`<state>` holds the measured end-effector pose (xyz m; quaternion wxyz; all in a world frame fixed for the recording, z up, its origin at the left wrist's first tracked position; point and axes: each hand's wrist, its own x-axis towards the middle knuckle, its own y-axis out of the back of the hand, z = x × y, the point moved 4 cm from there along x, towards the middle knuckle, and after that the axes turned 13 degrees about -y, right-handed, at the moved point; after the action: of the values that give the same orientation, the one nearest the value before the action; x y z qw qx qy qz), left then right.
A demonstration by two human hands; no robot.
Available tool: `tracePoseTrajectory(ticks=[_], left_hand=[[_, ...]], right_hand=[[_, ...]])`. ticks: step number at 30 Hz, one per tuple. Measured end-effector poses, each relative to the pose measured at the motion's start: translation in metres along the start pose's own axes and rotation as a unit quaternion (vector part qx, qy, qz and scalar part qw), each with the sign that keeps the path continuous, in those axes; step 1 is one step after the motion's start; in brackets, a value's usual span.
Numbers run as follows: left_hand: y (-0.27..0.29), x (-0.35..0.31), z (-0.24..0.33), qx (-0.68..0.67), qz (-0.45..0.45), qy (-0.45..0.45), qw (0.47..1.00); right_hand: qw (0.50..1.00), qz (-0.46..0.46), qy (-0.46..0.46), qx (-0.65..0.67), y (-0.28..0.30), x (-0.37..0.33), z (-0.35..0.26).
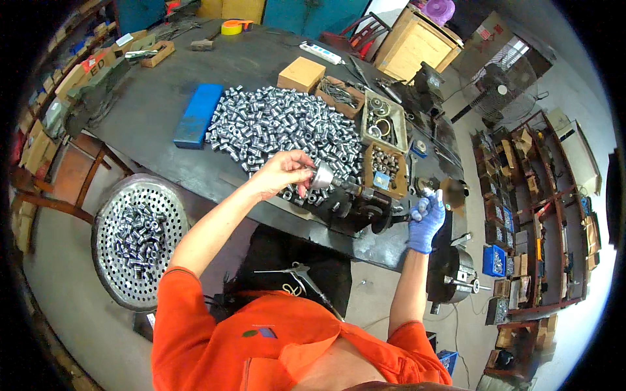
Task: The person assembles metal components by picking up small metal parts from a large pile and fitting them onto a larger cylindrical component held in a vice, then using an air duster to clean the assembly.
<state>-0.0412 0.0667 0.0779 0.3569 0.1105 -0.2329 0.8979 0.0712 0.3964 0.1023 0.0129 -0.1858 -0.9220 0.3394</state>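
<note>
My bare left hand (285, 174) is closed, thumb and fingers pinching a shiny tapered metal piece (322, 174) at the left end of a dark bench fixture (365, 205). Whether that piece is joined to the fixture I cannot tell. My right hand (427, 221), in a blue glove, curls round the end of a handle (399, 219) that sticks out from the fixture's round wheel (381, 225). The fingers hide most of the handle. Behind my left hand spreads a large heap of short metal sleeves (280, 124) on the dark table.
A blue bar-shaped box (199, 116) borders the heap. Boxes of small metal parts (386, 168) and a tray with rings (385, 122) stand beyond the fixture. At lower left, a perforated metal basin (171, 215) holds more sleeves. A black chuck-like machine (450, 274) stands at right.
</note>
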Motion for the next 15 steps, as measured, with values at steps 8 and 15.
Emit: tracePoseTrajectory(ticks=[8,15], left_hand=[[0.006,0.001,-0.003,0.261,0.082,0.000,0.962],[-0.002,-0.003,-0.007,0.240,0.104,0.060,0.963]], right_hand=[[0.989,0.044,0.090,-0.112,-0.007,0.006,-0.001],[0.991,0.021,0.094,-0.092,-0.005,-0.014,-0.002]])
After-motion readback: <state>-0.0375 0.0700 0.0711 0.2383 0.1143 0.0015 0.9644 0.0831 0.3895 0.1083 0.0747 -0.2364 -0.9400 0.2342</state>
